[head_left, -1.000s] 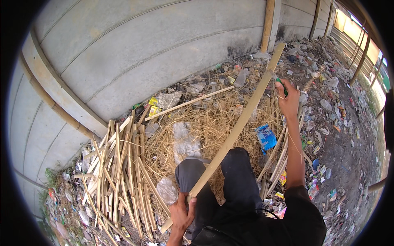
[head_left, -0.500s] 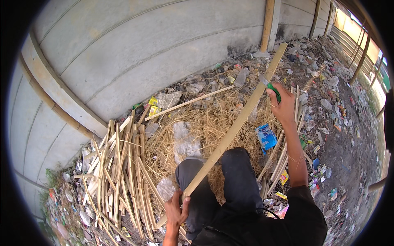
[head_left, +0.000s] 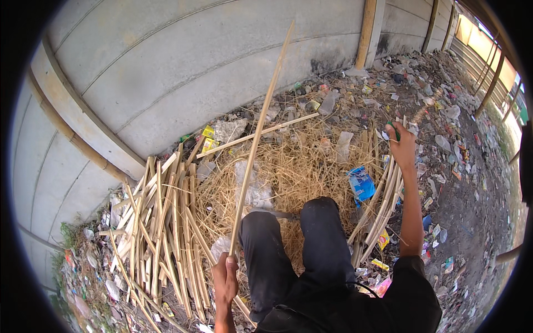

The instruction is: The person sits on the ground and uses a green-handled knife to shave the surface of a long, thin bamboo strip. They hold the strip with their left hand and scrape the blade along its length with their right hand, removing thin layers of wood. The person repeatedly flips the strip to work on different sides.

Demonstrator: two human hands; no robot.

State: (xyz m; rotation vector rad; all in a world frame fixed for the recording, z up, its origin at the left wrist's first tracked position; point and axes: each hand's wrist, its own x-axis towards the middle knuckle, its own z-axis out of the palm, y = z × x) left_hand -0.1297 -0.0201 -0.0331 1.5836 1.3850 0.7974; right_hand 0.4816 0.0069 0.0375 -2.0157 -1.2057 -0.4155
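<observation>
The left hand (head_left: pixel 225 277) is wrapped tight around the lower end of a long, thin, pale bamboo strip (head_left: pixel 257 139), fingers curled shut on it just beside the left knee of the dark trousers (head_left: pixel 294 244). The strip rises steeply away from the person, slanting up and to the right, crossing over the bed of dry yellow straw (head_left: pixel 300 161) and ending high against the grey concrete panel wall (head_left: pixel 183 72). Out on the other side, the right hand (head_left: pixel 401 145) is stretched forward at arm's length, closed around a small green-handled tool (head_left: pixel 393 129) of which only a bit of green shows above the fist; what kind of tool cannot be told. That hand hovers just over the top ends of a bundle of curved pale bamboo strips (head_left: pixel 383 200) lying on the ground along the right leg. A blue plastic wrapper (head_left: pixel 361 183) lies on the straw between the right knee and that bundle. To the left of the person sits a loose pile of split, flat bamboo slats (head_left: pixel 161 222), fanned out along the foot of the wall. A single pale slat (head_left: pixel 258 135) lies flat across the straw farther out, passing behind the raised strip. Scraps of plastic litter (head_left: pixel 444 144) are scattered over the dirt ground on the right.
</observation>
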